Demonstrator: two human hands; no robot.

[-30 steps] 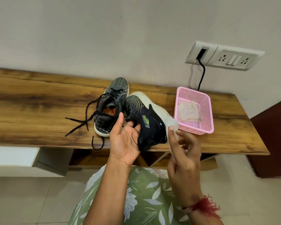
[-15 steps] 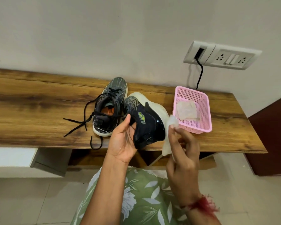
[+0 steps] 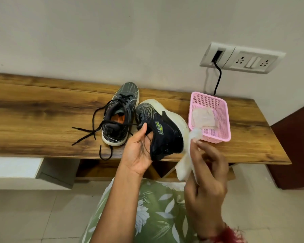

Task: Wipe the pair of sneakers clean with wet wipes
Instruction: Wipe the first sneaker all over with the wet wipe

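Sneaker (image 3: 163,130), dark navy with a green logo on its side, held tipped on edge at centre frame over the front edge of the wooden bench (image 3: 42,123), its pale sole (image 3: 174,116) facing right. Left hand (image 3: 139,153) grips it at the collar, thumb up along the opening, fingers curled inside. Right hand (image 3: 207,169), lower right of frame, is closed on a white wet wipe (image 3: 188,155); the bunched upper end of the wipe touches the sole near the heel, the rest hangs down below the bench edge. Second sneaker (image 3: 119,116) sits upright on the bench just left of the held one, toe pointing to the wall, black laces (image 3: 93,123) loose and trailing left and over the front edge. Pink mesh basket (image 3: 221,127) stands on the bench to the right of the held sneaker, with crumpled wipes (image 3: 204,118) inside. Upper right, a wall socket plate (image 3: 242,57) with a black cable (image 3: 218,76) running down behind the basket. Red thread band (image 3: 226,232) at the right wrist; green floral fabric (image 3: 156,207) at bottom centre.
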